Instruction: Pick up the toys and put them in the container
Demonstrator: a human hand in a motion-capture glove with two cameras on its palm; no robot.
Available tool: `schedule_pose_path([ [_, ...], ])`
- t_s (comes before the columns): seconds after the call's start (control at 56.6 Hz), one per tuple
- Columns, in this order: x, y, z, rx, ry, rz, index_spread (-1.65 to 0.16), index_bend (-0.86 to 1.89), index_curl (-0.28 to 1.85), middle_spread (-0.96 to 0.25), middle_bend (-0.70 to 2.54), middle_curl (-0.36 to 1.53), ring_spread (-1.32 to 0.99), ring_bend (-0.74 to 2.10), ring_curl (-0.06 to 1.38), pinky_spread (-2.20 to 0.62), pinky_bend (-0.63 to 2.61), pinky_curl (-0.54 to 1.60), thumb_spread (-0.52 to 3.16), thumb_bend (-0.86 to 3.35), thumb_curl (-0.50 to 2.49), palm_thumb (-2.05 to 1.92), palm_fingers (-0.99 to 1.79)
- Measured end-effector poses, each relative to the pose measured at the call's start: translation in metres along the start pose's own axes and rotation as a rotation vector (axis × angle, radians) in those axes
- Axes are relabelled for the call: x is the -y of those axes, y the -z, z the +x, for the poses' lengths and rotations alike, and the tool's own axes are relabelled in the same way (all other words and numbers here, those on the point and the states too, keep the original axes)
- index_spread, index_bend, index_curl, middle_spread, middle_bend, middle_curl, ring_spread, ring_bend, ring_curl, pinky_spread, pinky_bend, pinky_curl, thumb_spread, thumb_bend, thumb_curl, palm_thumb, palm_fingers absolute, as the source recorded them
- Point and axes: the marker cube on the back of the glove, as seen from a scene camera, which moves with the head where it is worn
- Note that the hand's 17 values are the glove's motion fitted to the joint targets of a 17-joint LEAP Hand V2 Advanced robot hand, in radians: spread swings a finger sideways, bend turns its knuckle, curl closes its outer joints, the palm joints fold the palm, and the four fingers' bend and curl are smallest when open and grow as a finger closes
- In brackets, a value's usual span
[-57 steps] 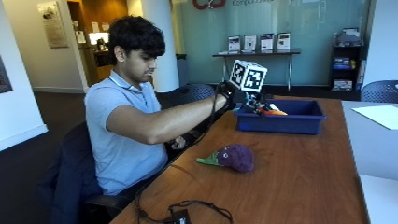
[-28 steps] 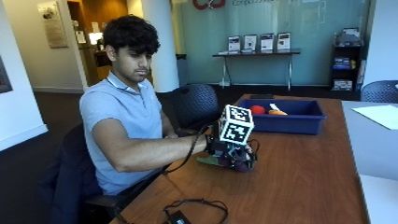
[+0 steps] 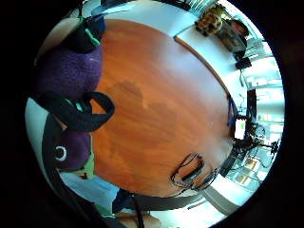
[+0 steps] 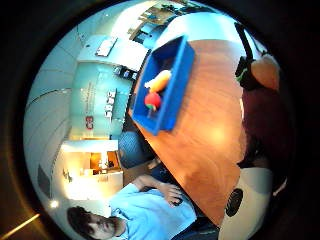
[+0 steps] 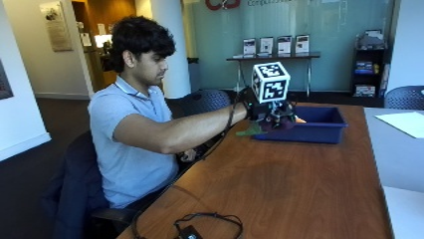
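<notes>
In the outside view my gloved right hand [image 5: 257, 111] grips a purple plush toy [image 5: 277, 123] with a green part, held in the air just above the table beside the near left end of the blue container [image 5: 321, 131]. The little finger side palm view is filled at one side by the purple toy [image 3: 71, 71], with black straps across it. The thumb side palm view shows the blue container [image 4: 172, 97] on the wooden table, with a red toy [image 4: 152, 100] and an orange toy [image 4: 161, 80] inside it. The purple toy [image 4: 260, 115] shows there beside my fingers.
The brown wooden table [image 5: 291, 184] stretches toward the camera. A black cable [image 5: 205, 224] lies near its front edge. A white sheet of paper [image 5: 404, 122] lies to the right on a lighter table surface. The person's bare hand [image 4: 172, 192] rests at the table's edge.
Half a second ago my hand was down on the purple toy on the table. It has since gripped the toy, lifted it and carried it toward the blue container.
</notes>
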Motion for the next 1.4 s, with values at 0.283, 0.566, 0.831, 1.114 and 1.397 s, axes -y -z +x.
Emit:
schedule_pose_path([
  [0.283,0.119,0.001,-0.097,0.258,0.009,0.005,-0.22,0.20,0.45,0.06,0.17,0.27,-0.05,0.60,0.37,-0.31,1.16,0.38,1.34,0.35,0.76,0.81,0.57],
  [0.566,0.157,-0.049,-0.135,0.169,-0.046,-0.165,-0.26,0.06,0.40,0.06,0.12,0.25,-0.06,0.65,0.39,-0.34,1.36,0.43,1.41,0.26,0.73,0.62,0.48],
  [0.831,0.122,-0.022,-0.087,0.018,-0.024,-0.102,-0.33,0.25,0.38,0.08,0.16,0.22,0.02,0.41,0.31,-0.20,1.37,0.41,1.43,-0.02,0.47,0.13,-0.03],
  [1.114,0.062,0.018,-0.018,-0.090,-0.087,-0.026,-0.34,0.26,0.39,0.07,0.14,0.21,0.03,0.34,0.28,-0.12,1.32,0.37,1.48,0.00,0.39,0.09,-0.03],
  [1.397,0.003,0.003,0.038,-0.185,-0.097,-0.086,-0.34,0.27,0.41,0.06,0.15,0.20,0.02,0.34,0.29,-0.11,1.29,0.35,1.53,0.00,0.35,0.11,-0.01],
])
